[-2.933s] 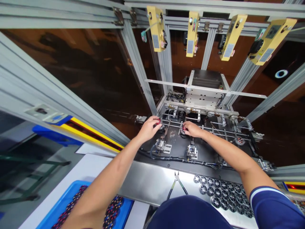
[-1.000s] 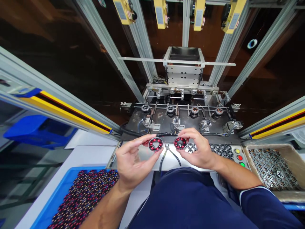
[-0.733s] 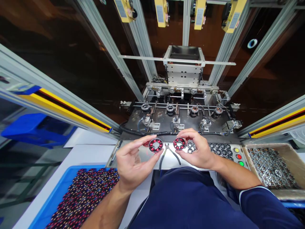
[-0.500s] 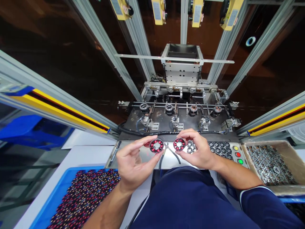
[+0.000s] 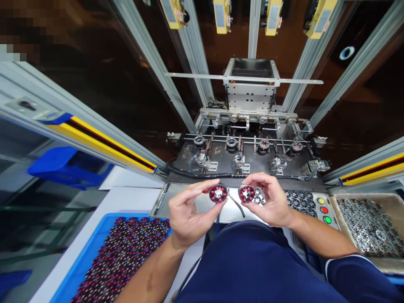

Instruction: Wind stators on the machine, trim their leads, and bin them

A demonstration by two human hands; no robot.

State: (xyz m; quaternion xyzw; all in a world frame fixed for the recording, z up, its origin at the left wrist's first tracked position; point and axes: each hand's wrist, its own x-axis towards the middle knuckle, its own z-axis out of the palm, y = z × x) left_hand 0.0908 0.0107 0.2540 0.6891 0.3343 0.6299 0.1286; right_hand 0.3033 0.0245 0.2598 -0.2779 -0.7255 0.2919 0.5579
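So, I'm holding a red-wound ring in each hand, both up over the near edge of the metal bench [image 5: 175, 189]. My left hand [image 5: 191, 212] has its thumb and fingers parted only as far as the left ring [image 5: 213, 194] is wide, pinching it by the rim, and my right hand [image 5: 271, 200] grips the right ring [image 5: 242, 195] the same way. Both rings are turned to face me, side by side but apart. On the bench, a dark plier handle [image 5: 238, 206] shows between them; small metal wheels [image 5: 301, 204] lie grouped towards the bench's right end, beside a yellow button [image 5: 321, 201], a red button [image 5: 323, 209] and a green button [image 5: 328, 219]. Left of the bench sits a blue tray [image 5: 82, 254] full of more wound rings [image 5: 126, 252]; right of it, a box [image 5: 378, 264] of metal pieces [image 5: 366, 219]. Behind the bench, four round holders [image 5: 231, 144] stand in a row on the machine, the two rightmost topped with copper-dotted parts.
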